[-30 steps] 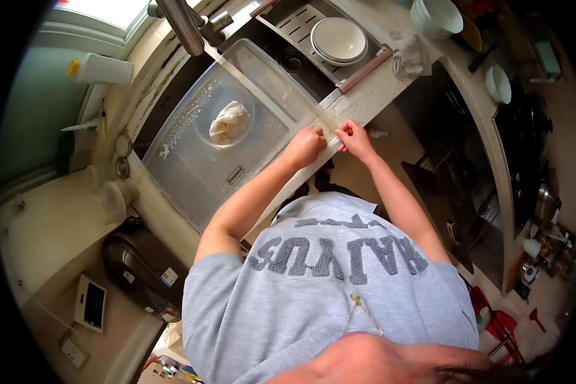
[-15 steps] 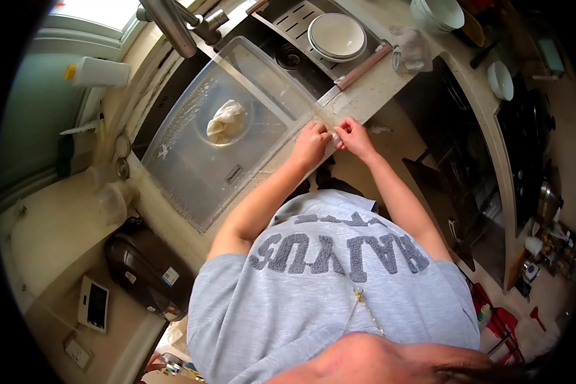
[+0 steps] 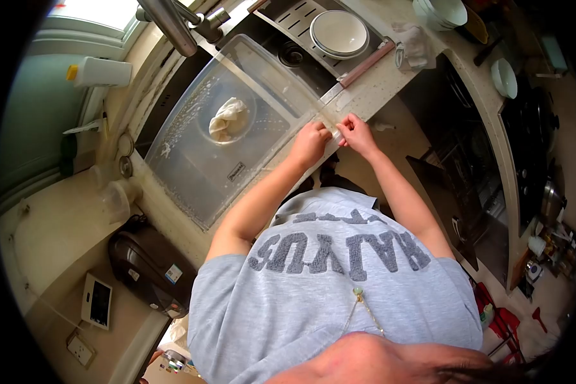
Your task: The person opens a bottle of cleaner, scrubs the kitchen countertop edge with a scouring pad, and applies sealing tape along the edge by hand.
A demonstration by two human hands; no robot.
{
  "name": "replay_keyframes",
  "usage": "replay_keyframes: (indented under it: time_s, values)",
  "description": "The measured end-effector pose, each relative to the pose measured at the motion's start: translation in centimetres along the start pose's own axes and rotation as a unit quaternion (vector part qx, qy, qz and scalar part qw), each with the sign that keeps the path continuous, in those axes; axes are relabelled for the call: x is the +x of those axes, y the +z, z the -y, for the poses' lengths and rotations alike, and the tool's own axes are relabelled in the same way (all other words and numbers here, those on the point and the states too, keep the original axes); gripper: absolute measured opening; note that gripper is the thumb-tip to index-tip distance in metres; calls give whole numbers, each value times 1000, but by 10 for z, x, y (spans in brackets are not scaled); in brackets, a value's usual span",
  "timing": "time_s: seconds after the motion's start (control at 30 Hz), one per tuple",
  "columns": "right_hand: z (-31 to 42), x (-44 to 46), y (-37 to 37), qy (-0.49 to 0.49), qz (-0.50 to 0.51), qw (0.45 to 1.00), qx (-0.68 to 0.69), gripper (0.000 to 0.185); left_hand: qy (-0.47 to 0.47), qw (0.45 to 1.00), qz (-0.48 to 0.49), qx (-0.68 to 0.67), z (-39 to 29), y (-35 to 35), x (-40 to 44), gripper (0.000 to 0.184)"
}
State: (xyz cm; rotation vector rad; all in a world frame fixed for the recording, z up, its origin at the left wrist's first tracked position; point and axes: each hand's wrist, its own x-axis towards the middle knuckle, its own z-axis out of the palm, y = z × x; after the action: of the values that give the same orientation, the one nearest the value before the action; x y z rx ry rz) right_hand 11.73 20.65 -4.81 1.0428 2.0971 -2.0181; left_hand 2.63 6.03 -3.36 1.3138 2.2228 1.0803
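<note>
A large clear plastic lid [image 3: 192,166] with a small dark label lies across the sink and counter edge, wet with droplets and suds. On its round middle rests a crumpled off-white cloth [image 3: 228,120]. At the lid's near right corner, my left hand [image 3: 311,142] is closed, fingers curled at the rim. Right beside it, my right hand [image 3: 356,134] pinches the same corner with thumb and forefinger. A bit of pale, see-through rim shows between the two hands; the fingertips partly hide it.
A metal faucet [image 3: 173,29] overhangs the sink. White bowls [image 3: 339,33] stand on the slotted rack, with a grey rag [image 3: 414,46] to their right. A white bottle [image 3: 102,72] sits by the window. An open cabinet door [image 3: 438,205] is right of my legs.
The view has shifted slightly. Both hands stay at the lid's corner, with only small finger movement; the cloth stays on the lid.
</note>
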Motion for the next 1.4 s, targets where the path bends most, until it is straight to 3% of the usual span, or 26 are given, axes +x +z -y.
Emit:
replay_keyframes:
  time_s: [0.2,0.37,0.57,0.6,0.7,0.9,1.0,1.17,1.27,1.4]
  values:
    - [-2,0,2,1,-10,1000,-10,14,60,989,116,64,15,-27,-35,11]
    - [0,1,1,-5,-14,1000,-12,15,56,994,41,81,1,-8,-13,11]
    - [0,-3,4,8,-12,1000,-21,16,87,983,125,100,10,-25,-25,10]
    - [0,-1,3,0,-15,999,-28,16,106,987,68,99,12,-11,-13,10]
    - [-4,1,1,-4,-1,1000,-6,16,88,992,35,83,1,1,2,11]
    - [1,0,1,5,-3,999,-34,17,70,988,106,85,11,-18,-32,11]
    - [-4,2,2,8,4,1000,-22,16,72,993,-40,87,-2,15,7,9]
    - [-3,4,-3,11,21,999,-22,16,62,996,-44,41,4,4,-3,12]
    - [-3,2,-1,7,7,1000,-18,16,71,994,-27,79,-2,5,1,10]
    - [-12,5,-2,-14,4,1000,-5,16,111,983,-80,125,-2,18,13,6]
